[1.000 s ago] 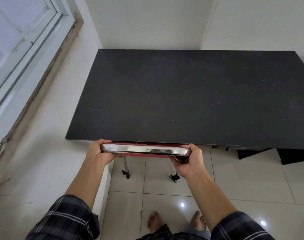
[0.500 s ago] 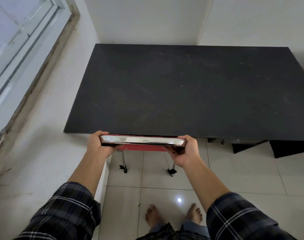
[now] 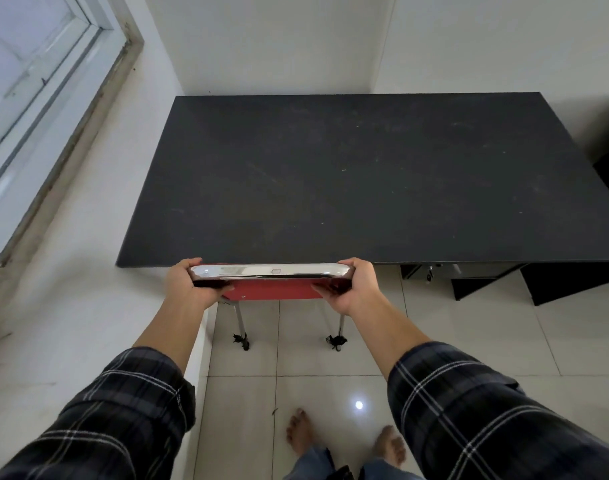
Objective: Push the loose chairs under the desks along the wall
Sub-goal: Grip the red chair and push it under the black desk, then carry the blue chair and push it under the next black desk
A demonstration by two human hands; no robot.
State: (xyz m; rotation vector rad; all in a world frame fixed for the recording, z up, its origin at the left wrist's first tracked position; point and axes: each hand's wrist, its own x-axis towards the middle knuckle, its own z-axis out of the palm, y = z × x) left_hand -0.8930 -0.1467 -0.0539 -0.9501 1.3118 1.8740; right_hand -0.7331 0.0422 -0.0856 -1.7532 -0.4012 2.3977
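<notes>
The red chair sits at the near edge of the black desk, seat already hidden beneath the top; the left hand and right hand each clasp one end of its chrome top rail, fingers curled under; the rail runs left to right, parallel to the desk edge and touching it, so little push seems left.

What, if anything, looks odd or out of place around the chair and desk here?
The two visible chair legs have dark scraps tied or wrapped near their feet, an improvised look; what they are is unclear. The black desk top is scuffed and dusty. Otherwise the chair, held by the left hand and right hand, sits square to the desk.
</notes>
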